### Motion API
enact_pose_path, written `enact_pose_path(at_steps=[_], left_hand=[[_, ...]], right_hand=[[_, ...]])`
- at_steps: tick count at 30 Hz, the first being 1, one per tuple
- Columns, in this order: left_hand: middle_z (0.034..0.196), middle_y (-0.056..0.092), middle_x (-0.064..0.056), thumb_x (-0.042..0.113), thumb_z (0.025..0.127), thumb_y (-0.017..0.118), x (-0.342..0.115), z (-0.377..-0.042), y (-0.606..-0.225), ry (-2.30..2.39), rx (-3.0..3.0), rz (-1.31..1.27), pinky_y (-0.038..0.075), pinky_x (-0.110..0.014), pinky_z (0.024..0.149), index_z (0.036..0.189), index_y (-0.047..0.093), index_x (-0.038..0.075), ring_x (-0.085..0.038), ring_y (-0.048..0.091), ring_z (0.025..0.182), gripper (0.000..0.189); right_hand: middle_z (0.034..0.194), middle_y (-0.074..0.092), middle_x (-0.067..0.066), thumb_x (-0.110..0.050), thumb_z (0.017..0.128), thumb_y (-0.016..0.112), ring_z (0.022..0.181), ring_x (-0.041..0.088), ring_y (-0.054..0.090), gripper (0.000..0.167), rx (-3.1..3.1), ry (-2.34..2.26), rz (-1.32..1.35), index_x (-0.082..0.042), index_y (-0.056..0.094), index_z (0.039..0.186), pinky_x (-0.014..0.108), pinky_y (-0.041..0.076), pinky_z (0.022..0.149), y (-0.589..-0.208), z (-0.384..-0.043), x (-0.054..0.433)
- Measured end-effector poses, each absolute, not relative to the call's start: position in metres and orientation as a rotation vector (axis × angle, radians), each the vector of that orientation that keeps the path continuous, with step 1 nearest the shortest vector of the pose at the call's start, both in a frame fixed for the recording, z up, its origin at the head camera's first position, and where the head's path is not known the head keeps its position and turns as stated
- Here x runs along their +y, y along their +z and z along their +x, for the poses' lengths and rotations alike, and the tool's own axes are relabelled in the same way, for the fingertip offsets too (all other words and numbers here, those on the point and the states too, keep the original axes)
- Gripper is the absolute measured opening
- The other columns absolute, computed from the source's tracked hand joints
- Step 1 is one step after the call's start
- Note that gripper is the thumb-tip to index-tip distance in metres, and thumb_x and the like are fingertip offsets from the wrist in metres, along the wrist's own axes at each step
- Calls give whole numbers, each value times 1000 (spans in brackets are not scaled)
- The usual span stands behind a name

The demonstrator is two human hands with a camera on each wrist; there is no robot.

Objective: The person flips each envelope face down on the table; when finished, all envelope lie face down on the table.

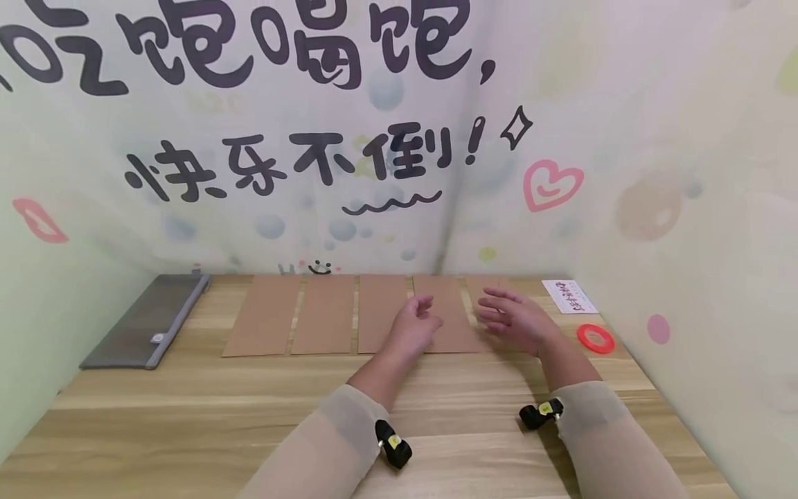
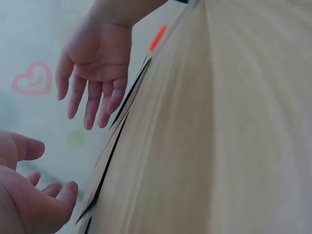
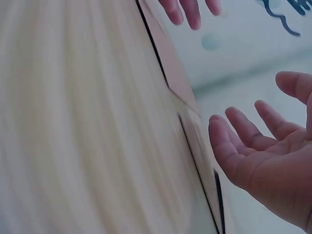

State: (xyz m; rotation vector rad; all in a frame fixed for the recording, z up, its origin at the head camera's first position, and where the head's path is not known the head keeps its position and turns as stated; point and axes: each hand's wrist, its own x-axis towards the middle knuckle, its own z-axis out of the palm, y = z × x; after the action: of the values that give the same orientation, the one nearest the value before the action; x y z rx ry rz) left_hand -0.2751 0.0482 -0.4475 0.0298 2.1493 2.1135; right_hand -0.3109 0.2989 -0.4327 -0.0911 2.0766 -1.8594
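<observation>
Several flat brown cardboard sheets lie side by side in a row along the back of the table. Over the gap between the third and fourth sheets is my left hand, fingers relaxed and slightly bent, holding nothing. My right hand hovers over the rightmost sheet and hides part of it. In the left wrist view, my right hand hangs with loose fingers, palm showing, above the table. The right wrist view shows my right hand with spread, bent fingers, apart from the sheets.
A grey zip pouch lies at the back left. On the right are a white card with red writing and an orange-red ring. A printed cloth hangs behind the wooden table.
</observation>
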Motion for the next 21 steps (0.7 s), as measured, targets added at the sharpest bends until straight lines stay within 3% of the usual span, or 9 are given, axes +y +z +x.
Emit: enact_pose_path(at_steps=[8, 14, 17, 21], left_hand=[[159, 54, -18, 5, 94, 72, 90, -272, -449, 2166, 2044, 97, 51, -48, 118, 151, 55, 10, -38, 51, 148, 60], [158, 56, -15, 3, 92, 72, 124, -268, -448, 2193, 2042, 67, 51, -48, 118, 148, 57, 13, -34, 55, 145, 59], [155, 59, -12, 3, 91, 74, 147, -263, -448, 2232, 2036, 32, 51, -46, 118, 145, 60, 13, -31, 58, 141, 57], [154, 61, -8, 4, 90, 75, 163, -260, -447, 2227, 2064, 25, 51, -46, 119, 144, 61, 15, -29, 59, 142, 58]], right_hand=[[166, 48, 18, -37, 114, 52, 141, 20, 62, 69, 2184, -1850, -25, -6, 25, 169, 33, 53, 116, -433, -310, 344], [151, 63, 7, -33, 115, 48, 133, 15, 68, 67, 2221, -1856, -78, 0, 22, 168, 34, 56, 112, -438, -307, 371], [148, 65, 5, -34, 115, 49, 128, 12, 70, 70, 2229, -1844, -48, 0, 21, 169, 31, 59, 107, -439, -307, 381], [155, 61, 11, -38, 114, 49, 126, 12, 71, 72, 2222, -1818, -36, -1, 21, 169, 30, 59, 105, -440, -308, 390]])
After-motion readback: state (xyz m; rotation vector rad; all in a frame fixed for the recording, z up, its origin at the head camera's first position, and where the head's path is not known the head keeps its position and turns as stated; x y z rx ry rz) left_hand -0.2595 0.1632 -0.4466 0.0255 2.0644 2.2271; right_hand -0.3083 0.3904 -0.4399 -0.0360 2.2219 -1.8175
